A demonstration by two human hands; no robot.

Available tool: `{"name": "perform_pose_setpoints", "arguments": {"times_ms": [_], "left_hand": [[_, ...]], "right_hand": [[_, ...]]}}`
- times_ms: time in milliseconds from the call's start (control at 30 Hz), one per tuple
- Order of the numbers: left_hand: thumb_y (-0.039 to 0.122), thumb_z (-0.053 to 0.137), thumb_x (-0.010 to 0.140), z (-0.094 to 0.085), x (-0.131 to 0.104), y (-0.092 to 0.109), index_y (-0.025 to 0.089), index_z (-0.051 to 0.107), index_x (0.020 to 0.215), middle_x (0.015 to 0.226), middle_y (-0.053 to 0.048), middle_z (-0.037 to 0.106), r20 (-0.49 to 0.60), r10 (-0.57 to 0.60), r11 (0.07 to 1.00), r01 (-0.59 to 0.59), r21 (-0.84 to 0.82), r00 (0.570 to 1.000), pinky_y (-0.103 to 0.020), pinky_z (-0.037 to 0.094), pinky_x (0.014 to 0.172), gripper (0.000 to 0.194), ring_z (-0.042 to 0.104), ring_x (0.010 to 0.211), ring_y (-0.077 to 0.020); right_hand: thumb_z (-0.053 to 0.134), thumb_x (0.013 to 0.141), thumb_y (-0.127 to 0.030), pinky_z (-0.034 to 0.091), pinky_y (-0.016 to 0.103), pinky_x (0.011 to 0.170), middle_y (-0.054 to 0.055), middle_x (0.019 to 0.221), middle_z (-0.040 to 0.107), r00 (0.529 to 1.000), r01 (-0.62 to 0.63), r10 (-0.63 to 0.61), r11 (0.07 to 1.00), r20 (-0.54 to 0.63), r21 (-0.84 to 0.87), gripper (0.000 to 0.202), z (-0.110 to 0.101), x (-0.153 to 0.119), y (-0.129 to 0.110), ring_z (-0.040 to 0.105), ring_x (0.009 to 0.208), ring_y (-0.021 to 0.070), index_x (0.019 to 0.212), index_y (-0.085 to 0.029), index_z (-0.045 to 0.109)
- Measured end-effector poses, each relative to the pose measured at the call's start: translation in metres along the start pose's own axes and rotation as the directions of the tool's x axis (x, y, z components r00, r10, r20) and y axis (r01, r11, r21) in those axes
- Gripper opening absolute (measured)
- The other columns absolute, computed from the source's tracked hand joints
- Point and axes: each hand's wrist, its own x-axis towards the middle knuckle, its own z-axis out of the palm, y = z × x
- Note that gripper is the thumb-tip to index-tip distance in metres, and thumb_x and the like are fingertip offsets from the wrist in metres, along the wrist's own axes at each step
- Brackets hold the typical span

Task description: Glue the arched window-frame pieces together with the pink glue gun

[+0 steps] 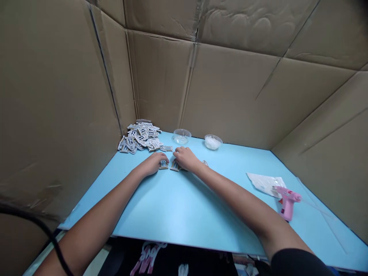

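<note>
Craft workstation: cardboard walls [230, 88], blue tabletop [172, 211], glue gun [288, 199], piled arch-shaped pieces [142, 131].

Before you, brown cardboard walls enclose a pale blue tabletop [178, 214] across the middle and lower frame. The left wall [51, 96] bears a dark slanting seam [105, 66]; the back wall [230, 88] shows creases and, above and right of centre, rounded impressions [260, 30]. You see a right wall [339, 145] at frame right and soft sheen, lower centre.
</note>
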Motion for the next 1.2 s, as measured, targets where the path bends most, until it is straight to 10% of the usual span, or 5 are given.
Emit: {"name": "perform_pose_setpoints", "arguments": {"times_ms": [333, 667, 867, 1000, 1200], "left_hand": [[0.038, 0.067, 0.105, 0.001, 0.001, 0.008, 0.016, 0.068, 0.124, 0.125, -0.01, 0.07, -0.073, 0.025, 0.997, -0.03, -0.069, 0.997, -0.046, 0.061, 0.098, 0.029, 0.07, 0.11, -0.023], [0.038, 0.07, 0.102, -0.009, 0.004, -0.024, 0.022, 0.059, 0.145, 0.155, -0.013, 0.053, -0.305, -0.25, 0.942, 0.303, 0.141, 0.919, -0.063, 0.044, 0.119, 0.047, 0.051, 0.143, -0.0347], [0.035, 0.069, 0.1, -0.013, 0.003, -0.018, 0.02, 0.067, 0.129, 0.142, -0.012, 0.06, -0.433, -0.362, 0.898, 0.433, 0.075, 0.826, -0.061, 0.039, 0.119, 0.032, 0.051, 0.138, -0.0341], [0.026, 0.061, 0.102, -0.023, -0.002, -0.011, 0.02, 0.072, 0.115, 0.133, -0.013, 0.064, -0.522, -0.376, 0.909, 0.413, -0.051, 0.765, -0.064, 0.028, 0.123, 0.018, 0.05, 0.138, -0.0346], [0.042, 0.065, 0.105, -0.02, 0.005, 0.018, 0.016, 0.064, 0.129, 0.126, -0.01, 0.067, -0.495, -0.398, 0.906, 0.247, -0.343, 0.772, -0.046, 0.06, 0.096, 0.035, 0.068, 0.11, -0.0239]], "right_hand": [[0.068, 0.102, -0.042, 0.061, 0.048, 0.098, 0.011, 0.137, 0.065, 0.992, 0.009, -0.014, 0.999, 0.126, 0.04, 0.041, -0.018, 0.07, 0.002, 0.068, 0.116, 0.0251, 0.136, -0.019, 0.064], [0.071, 0.088, -0.025, 0.044, 0.031, 0.075, 0.016, 0.114, 0.075, 0.966, -0.229, 0.212, 0.968, 0.151, 0.104, 0.048, -0.056, -0.046, 0.046, 0.069, 0.104, 0.0293, 0.134, -0.015, 0.062], [0.069, 0.085, -0.028, 0.039, 0.029, 0.065, 0.012, 0.101, 0.077, 0.898, -0.402, 0.339, 0.89, 0.28, 0.213, 0.025, -0.03, -0.128, 0.042, 0.071, 0.087, 0.0257, 0.108, -0.02, 0.073], [0.067, 0.083, -0.018, 0.041, 0.028, 0.065, 0.014, 0.102, 0.078, 0.869, -0.48, 0.397, 0.822, 0.296, 0.306, 0.023, -0.006, -0.145, 0.031, 0.072, 0.089, 0.026, 0.105, -0.016, 0.073], [0.061, 0.098, -0.034, 0.046, 0.031, 0.078, 0.014, 0.102, 0.076, 0.906, -0.413, 0.396, 0.747, 0.149, 0.521, 0.031, -0.014, -0.139, 0.017, 0.071, 0.097, 0.0272, 0.12, -0.014, 0.069]]}}
